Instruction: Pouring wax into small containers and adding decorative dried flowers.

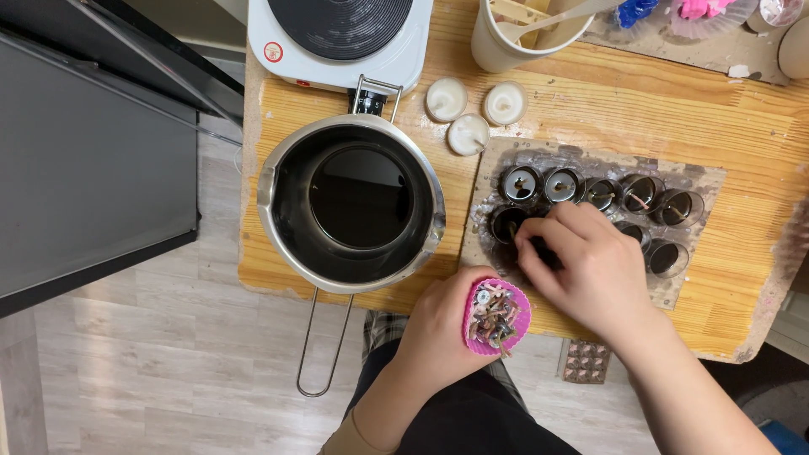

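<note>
A: In the head view, what does the left hand (442,324) have?

B: It holds a pink ribbed cup (497,317) at the lower middle of the frame. The fingers are curled closed around it. Inside are many small wicks with metal bases (493,312).

A: And the right hand (586,270)?

B: It is over the mould tray (687,177) at the right middle of the frame. The fingers (539,240) are pinched together, tips down at a cavity in the lower row. I cannot tell whether a wick is between them; the tips hide it.

A: Which step is this, in your opinion?

B: I judge that wicks are being put one by one into the dark round cavities (521,183). Some cavities in the upper row already show a wick standing.

A: What does the next move need?

B: I think a fine pinch, and the metal base set flat in the centre of a cavity.

A: What else is on the desk (742,118)?

B: A steel pot (350,202) with dark content at the centre left, touching a white hot plate (337,34) at the top. Three small white candles (468,114) lie between pot and tray, and a beige cup (506,38) stands at the top.
</note>
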